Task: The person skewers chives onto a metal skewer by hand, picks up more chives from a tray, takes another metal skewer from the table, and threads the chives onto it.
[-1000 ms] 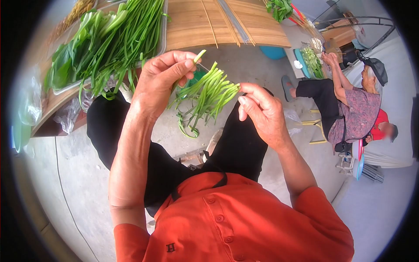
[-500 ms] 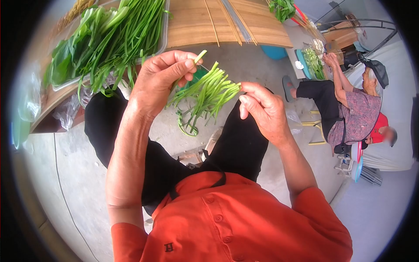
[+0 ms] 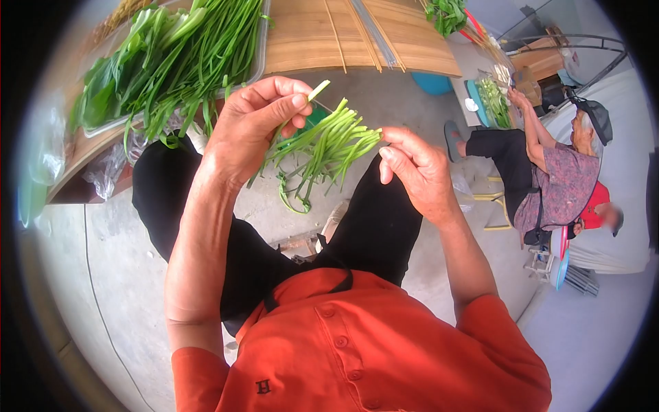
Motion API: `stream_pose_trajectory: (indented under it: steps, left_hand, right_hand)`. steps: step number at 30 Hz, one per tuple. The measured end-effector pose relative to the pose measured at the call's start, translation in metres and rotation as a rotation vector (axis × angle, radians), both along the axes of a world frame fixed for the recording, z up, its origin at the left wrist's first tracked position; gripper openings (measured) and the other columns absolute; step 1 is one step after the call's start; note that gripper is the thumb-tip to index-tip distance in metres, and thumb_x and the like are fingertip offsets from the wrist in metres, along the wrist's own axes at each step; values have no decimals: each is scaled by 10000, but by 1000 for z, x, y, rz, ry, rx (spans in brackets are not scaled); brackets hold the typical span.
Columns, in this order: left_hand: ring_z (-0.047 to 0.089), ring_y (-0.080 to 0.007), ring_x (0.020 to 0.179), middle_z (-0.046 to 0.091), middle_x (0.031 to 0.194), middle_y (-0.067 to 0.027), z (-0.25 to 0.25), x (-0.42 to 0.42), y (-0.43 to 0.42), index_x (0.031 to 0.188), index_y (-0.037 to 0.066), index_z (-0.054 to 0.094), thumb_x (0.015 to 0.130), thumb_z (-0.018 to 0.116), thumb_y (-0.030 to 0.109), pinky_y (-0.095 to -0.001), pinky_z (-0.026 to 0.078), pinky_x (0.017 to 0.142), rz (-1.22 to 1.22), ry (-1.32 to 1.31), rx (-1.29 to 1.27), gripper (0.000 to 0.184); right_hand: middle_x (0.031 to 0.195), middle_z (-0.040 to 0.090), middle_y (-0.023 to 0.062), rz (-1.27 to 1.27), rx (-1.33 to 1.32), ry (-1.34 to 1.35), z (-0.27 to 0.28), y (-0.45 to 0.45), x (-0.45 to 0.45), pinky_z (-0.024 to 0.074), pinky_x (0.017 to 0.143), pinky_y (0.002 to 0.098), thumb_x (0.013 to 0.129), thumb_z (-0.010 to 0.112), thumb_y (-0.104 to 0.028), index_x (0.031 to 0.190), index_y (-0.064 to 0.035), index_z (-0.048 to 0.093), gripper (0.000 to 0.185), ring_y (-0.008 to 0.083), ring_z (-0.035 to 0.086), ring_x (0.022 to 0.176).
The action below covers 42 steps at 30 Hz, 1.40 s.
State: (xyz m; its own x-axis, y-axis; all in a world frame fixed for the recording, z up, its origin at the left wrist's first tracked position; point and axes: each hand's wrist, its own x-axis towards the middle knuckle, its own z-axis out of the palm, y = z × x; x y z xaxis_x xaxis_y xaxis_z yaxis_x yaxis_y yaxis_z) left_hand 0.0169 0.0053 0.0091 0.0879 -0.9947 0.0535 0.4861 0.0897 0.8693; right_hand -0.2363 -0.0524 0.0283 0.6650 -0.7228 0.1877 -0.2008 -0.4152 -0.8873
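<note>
My left hand is closed in a pinch on a green stalk, whose pale cut end sticks out past the thumb. A thin skewer shows between those fingers and a bunch of threaded green stalks. The stalks sit side by side on the skewer, with their leafy ends hanging down above my knees. My right hand is at the other end of the bunch, its bent fingers closed around the skewer's end, which is mostly hidden.
A clear tray of long green leaves stands on the wooden table. Several thin skewers lie there too. A plastic bag hangs below the left edge. At the right, a seated person works near a tray of cut greens.
Both hands keep their hold and barely move. The pinched stalk's end has shifted slightly to the right, and the view has moved a little.
</note>
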Motion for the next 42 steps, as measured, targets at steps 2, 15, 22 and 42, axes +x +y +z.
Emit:
stream_pose_trajectory:
  steps: [2, 15, 22, 42]
  left_hand:
    - [573, -71, 724, 657, 818, -11, 1, 0, 1, 997, 22, 670, 896, 675, 149, -211, 430, 652, -4, 6, 12, 162]
    - [559, -90, 703, 652, 811, -24, 0, 4, 5, 982, 52, 659, 891, 675, 149, -227, 408, 615, -113, 34, 88, 135]
    - [547, -91, 692, 649, 806, -25, -1, 4, 6, 968, 50, 659, 878, 690, 152, -227, 415, 617, -136, 48, 87, 139]
    - [612, -148, 1048, 653, 1182, -64, 12, -11, 2, 1179, 39, 644, 856, 703, 138, -319, 468, 941, -93, -220, -5, 343]
  right_hand:
    - [660, 570, 24, -4, -6, -9, -1, 1, 0, 449, 572, 232, 948, 554, -39, 1126, 3, 612, 191, 76, 555, 598]
    - [677, 585, 28, 100, 31, -14, -5, -14, -7, 469, 579, 235, 938, 578, -32, 1096, 24, 614, 172, 84, 565, 603]
    - [692, 589, 37, 132, 94, -84, -14, -16, -7, 479, 589, 236, 942, 572, -24, 1095, 40, 610, 170, 86, 568, 615]
    - [734, 561, -1, 208, 203, 8, 27, -28, 0, 447, 615, 221, 987, 516, -119, 1118, 22, 580, 202, 65, 547, 644]
